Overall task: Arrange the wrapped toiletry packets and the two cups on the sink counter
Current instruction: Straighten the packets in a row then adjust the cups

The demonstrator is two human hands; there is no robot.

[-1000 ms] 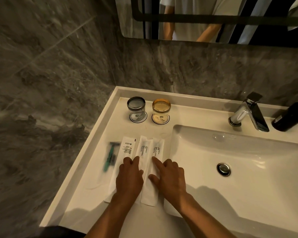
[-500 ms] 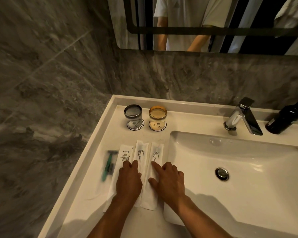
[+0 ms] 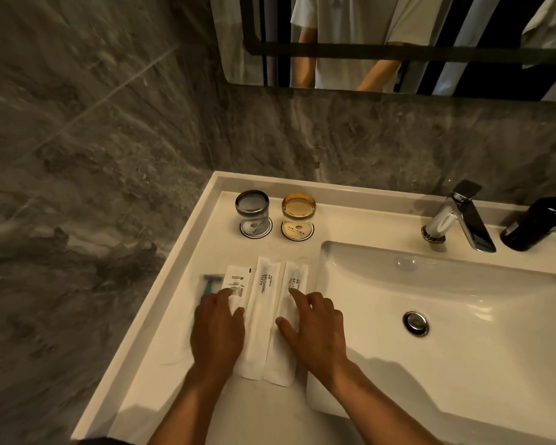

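Left hand (image 3: 217,329) is lying flat, fingers loosely spread, palm down across the leftmost white packet (image 3: 236,285) and the clear-wrapped razor (image 3: 210,282) beside it; nothing is being pinched. Right hand (image 3: 312,329) is likewise resting open, its index fingertip pressing on the rightmost packet (image 3: 294,279), which is showing the partly covered word "BRUSHING". Between them the middle packet (image 3: 264,303) is lying uncovered and reading "BRUSHING TEETH" along its length. The leftmost packet is carrying small dark print too fine to read. All three packets are lying side by side, edges touching, on the white surface (image 3: 180,303) just left of the basin (image 3: 463,316). Behind them, near the back rim, a grey cup (image 3: 252,211) and an amber cup (image 3: 298,215) are standing apart on round printed coasters, lettering illegible. A chrome faucet (image 3: 456,220) and a dark bottle (image 3: 540,220) are standing behind the basin.
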